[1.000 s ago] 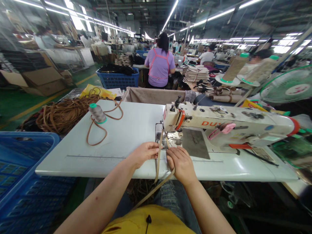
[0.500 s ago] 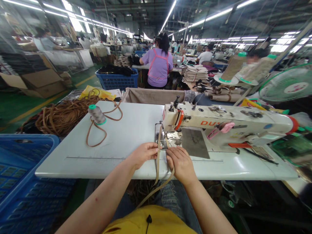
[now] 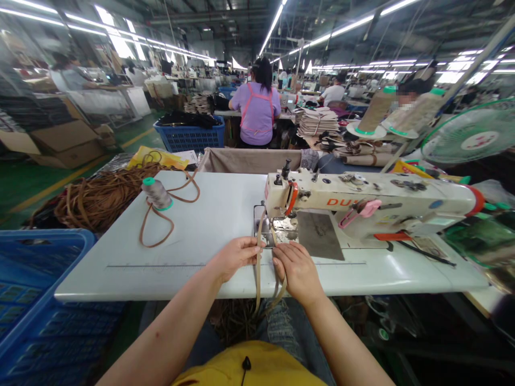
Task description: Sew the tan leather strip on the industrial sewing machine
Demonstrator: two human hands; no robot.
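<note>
A narrow tan strap [image 3: 258, 276] runs from under the needle area of a white sewing machine [image 3: 314, 201] and hangs over the table's front edge. My left hand [image 3: 237, 258] is closed, thumb and fingers pinching this strap just in front of the metal needle plate [image 3: 263, 240]. To its right, my right hand [image 3: 296, 268] lies low on the table with its fingers together over another length of the strap, which comes out below the palm and loops down toward my lap. The fingertips of my right hand partly hide where the strap meets the machine.
A grey thread cone [image 3: 156, 194] stands on the white table [image 3: 217, 214], beside a loop of brown strap. Many brown straps [image 3: 90, 199] are heaped at the left, above a blue crate [image 3: 44, 279]. A green fan [image 3: 475, 134] is at the right. A co-worker [image 3: 257, 110] sits ahead, facing away.
The view has shifted slightly. The strap's lower loop has drawn in closer beneath my right hand. Both hands keep nearly the same place and grip.
</note>
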